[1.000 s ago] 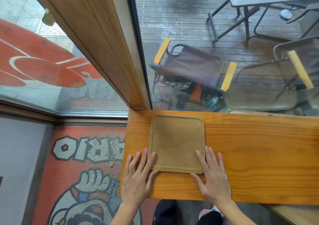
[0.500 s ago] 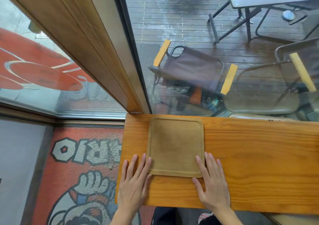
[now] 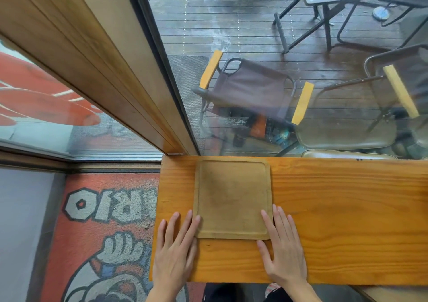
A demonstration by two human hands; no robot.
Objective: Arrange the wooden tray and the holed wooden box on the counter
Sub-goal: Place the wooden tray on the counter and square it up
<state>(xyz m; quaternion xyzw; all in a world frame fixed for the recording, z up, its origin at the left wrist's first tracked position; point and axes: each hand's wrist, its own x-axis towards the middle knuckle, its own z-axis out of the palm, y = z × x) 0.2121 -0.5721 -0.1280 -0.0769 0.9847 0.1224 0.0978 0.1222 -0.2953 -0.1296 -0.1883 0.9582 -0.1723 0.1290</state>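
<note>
A square wooden tray (image 3: 232, 197) with rounded corners and a low rim lies flat on the orange wooden counter (image 3: 335, 220), near its left end and close to the window. My left hand (image 3: 173, 253) rests flat on the counter, fingers spread, touching the tray's near left corner. My right hand (image 3: 282, 250) lies flat at the near right corner, with the index finger over the rim. Neither hand holds anything. No holed wooden box is in view.
The counter's left end (image 3: 156, 220) drops off to a printed red floor mat (image 3: 102, 220). Window glass (image 3: 278, 81) and a wooden frame post (image 3: 115, 70) stand right behind the counter. Chairs and a table are outside on the deck. The counter extends to the right.
The tray has slid a little away from me toward the window, both hands following flat at its near corners. The camera has tilted slightly.
</note>
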